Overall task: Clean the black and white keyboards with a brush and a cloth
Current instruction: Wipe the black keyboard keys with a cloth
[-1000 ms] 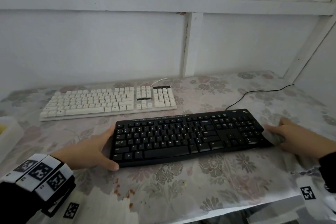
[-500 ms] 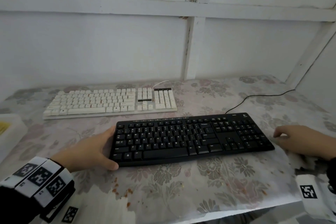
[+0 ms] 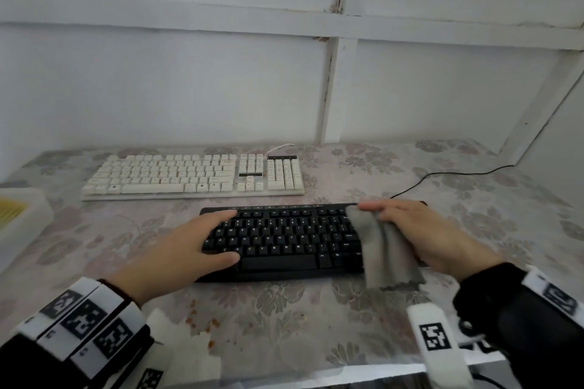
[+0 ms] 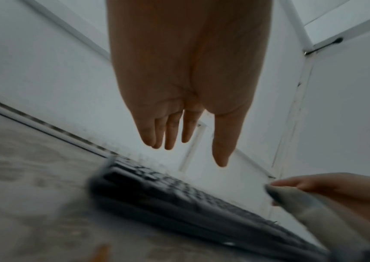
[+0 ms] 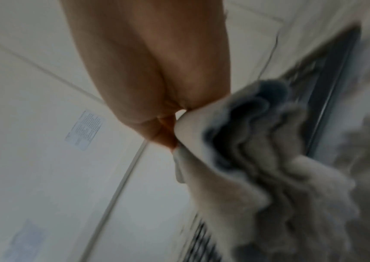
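Observation:
The black keyboard [image 3: 284, 241] lies in front of me on the flowered tablecloth, with the white keyboard [image 3: 192, 177] behind it to the left. My left hand [image 3: 227, 237] hovers over the black keyboard's left end, fingers straight and thumb spread. The left wrist view shows this hand [image 4: 195, 154] open above the blurred keys [image 4: 179, 198]. My right hand [image 3: 379, 215] holds a grey cloth [image 3: 387, 249] that hangs over the keyboard's right part and hides the number pad. In the right wrist view the fingers [image 5: 168, 140] pinch the bunched cloth [image 5: 258, 168]. No brush is visible.
A white box [image 3: 22, 215] with something yellow inside sits at the left table edge. The black cable [image 3: 442, 177] runs off to the back right. White wall panels close the back and right side. Orange specks [image 3: 202, 322] mark the tablecloth near the front edge.
My right hand has lifted the cloth from beside the keyboard's right end and brought it left over the keys. My left hand has moved from the keyboard's left edge to above its keys.

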Available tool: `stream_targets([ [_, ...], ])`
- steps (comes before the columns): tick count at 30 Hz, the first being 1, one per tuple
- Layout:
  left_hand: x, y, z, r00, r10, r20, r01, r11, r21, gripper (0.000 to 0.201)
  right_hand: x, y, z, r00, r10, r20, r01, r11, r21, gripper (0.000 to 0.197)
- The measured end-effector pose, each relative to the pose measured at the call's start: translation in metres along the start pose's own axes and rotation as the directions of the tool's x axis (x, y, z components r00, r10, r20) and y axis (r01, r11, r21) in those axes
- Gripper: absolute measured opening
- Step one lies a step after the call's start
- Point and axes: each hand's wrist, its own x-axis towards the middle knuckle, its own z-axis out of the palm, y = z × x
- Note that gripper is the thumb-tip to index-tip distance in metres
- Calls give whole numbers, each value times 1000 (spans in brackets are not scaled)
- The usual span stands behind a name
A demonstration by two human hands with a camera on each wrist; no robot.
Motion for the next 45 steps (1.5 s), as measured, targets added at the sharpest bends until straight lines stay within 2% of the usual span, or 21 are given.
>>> stream_targets([
  [2, 0, 9, 6, 999, 42, 11, -40, 990, -134, 54, 2, -8, 23, 998, 2, 61, -9, 994, 112, 32],
  [6, -6, 21, 16, 999, 26, 24, -15, 935, -354, 44, 3, -22, 66, 990, -63, 128, 24, 957, 288, 42],
  [9, -11, 24, 18, 1000, 15, 25, 2, 830, -558, 40, 0, -33, 99, 975, -89, 204, -11, 895, 445, 45],
  [11, -15, 23, 15, 1000, -6, 6, 8, 741, -671, 36, -2, -38, 117, 966, -105, 238, -26, 872, 488, 44],
  [12, -17, 21, 12, 1000, -15, -19, -2, 725, -689, 35, -2, -40, 126, 964, -112, 241, -20, 874, 486, 43],
  [15, -25, 6, 0, 995, -43, -89, -26, 753, -657, 34, -5, -49, 151, 958, -132, 256, 6, 899, 438, 38],
  [20, -47, -36, -30, 987, -109, -117, 18, 806, -592, 34, -7, -68, 204, 942, -107, 318, 6, 953, 303, 30],
  [23, -64, -64, -59, 976, -160, -148, 57, 843, -535, 39, 0, -90, 245, 949, -128, 288, 69, 975, 209, 27],
  [26, -81, -102, -95, 948, -221, -230, 91, 880, -466, 42, 13, -114, 294, 953, -184, 241, 148, 976, 162, 29],
  [30, -101, -155, -147, 894, -203, -400, 94, 957, -275, 36, 32, -146, 356, 957, -215, 193, 169, 958, 232, 34],
  [34, -111, -206, -194, 840, -174, -513, 201, 980, -3, 23, 44, -167, 409, 955, -223, 197, 176, 957, 232, 40],
  [36, -109, -231, -210, 828, -214, -518, 271, 962, 36, 24, 46, -171, 430, 955, -217, 200, 170, 959, 227, 40],
  [39, -101, -258, -221, 844, -290, -451, 340, 940, 33, 31, 48, -173, 452, 957, -182, 224, 122, 958, 258, 41],
  [42, -92, -275, -224, 867, -342, -363, 360, 933, -20, 36, 49, -171, 474, 959, -153, 240, 90, 963, 256, 42],
  [45, -85, -289, -227, 865, -346, -364, 346, 936, -67, 34, 50, -165, 493, 959, -134, 251, 87, 978, 190, 44],
])
